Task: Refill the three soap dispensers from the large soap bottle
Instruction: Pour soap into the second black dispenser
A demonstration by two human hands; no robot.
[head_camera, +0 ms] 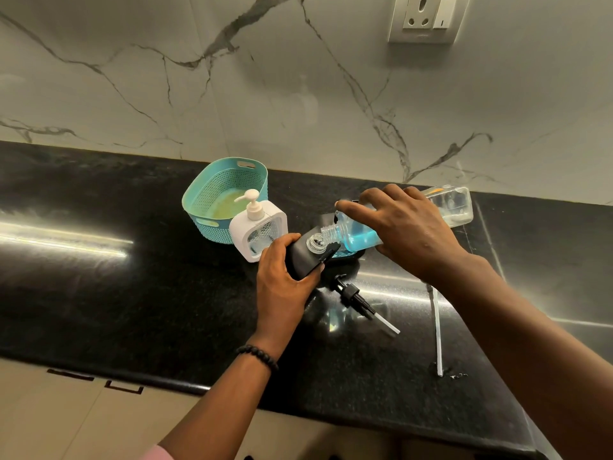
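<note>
My right hand [403,227] grips the large clear soap bottle [454,204], which is tipped sideways with blue soap pooled near its threaded neck [331,232]. That neck sits right at the open mouth [315,243] of a black dispenser [303,260]. My left hand [282,280] holds the black dispenser by its side. A white dispenser [257,227] with its pump on stands just left of them. A black pump head [356,298] with its tube lies on the counter in front.
A teal perforated basket [212,190] stands behind the white dispenser. A long clear tube [437,330] lies on the black counter [132,277] at right, with small drops near its end. The marble wall rises behind, with a socket [426,14] at top right.
</note>
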